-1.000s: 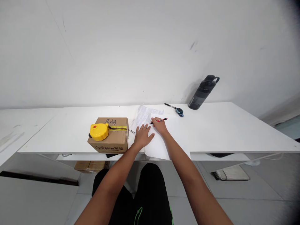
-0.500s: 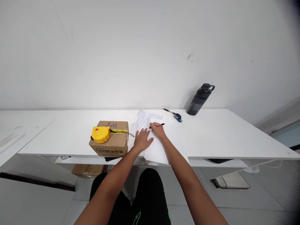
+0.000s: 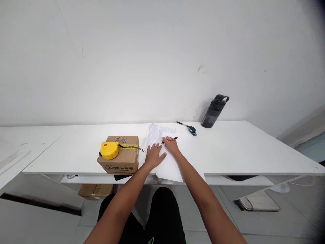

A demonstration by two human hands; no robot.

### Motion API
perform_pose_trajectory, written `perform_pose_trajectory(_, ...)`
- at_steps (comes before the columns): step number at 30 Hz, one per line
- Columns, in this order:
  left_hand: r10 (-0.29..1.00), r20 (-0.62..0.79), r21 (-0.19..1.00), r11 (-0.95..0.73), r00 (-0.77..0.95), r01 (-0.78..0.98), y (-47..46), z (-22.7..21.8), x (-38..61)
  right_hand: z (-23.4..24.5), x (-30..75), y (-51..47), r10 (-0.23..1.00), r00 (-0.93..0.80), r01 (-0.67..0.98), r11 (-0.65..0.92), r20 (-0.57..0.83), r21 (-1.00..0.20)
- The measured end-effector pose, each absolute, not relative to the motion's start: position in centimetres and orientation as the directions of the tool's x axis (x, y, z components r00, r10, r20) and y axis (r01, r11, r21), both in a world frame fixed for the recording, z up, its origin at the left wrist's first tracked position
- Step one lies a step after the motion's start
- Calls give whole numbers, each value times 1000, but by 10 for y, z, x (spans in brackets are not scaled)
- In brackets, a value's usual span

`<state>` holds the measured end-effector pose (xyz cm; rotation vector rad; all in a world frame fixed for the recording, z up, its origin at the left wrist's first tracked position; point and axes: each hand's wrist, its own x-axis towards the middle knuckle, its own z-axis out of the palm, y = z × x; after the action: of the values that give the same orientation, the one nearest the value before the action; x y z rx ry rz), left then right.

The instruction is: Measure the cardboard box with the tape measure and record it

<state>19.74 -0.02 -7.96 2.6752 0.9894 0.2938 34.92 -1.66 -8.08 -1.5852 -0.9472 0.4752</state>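
My right hand (image 3: 171, 144) grips a red and black pen (image 3: 173, 139), its tip down at the upper part of a white sheet of paper (image 3: 169, 167). Spread flat over the left side of the paper lies my left hand (image 3: 153, 155), fingers apart. A printed sheet (image 3: 154, 132) with dense text sits just beyond both hands. Left of my left hand stands a cardboard box (image 3: 129, 157) with handwriting on top. On the box rests a yellow tape measure (image 3: 109, 150), some of its yellow blade pulled out and a black cord trailing off it.
At the back of the white desk (image 3: 238, 149) are a black pen (image 3: 182, 124), a small dark watch-like object (image 3: 192, 130) and a dark water bottle (image 3: 214, 112). Below the desk lie another cardboard box (image 3: 96, 191) and a flat pale object (image 3: 260, 202) on the floor.
The whole view has shifted slightly, so the desk sits lower in the picture. Both hands stay at almost the same place on the paper; the pen is still held.
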Motion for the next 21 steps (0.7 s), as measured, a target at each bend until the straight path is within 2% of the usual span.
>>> perform_pose_trajectory(21, 662, 132, 361, -725, 738, 586, 0, -81, 199, -77, 349, -20, 747, 641, 296, -25, 179, -955)
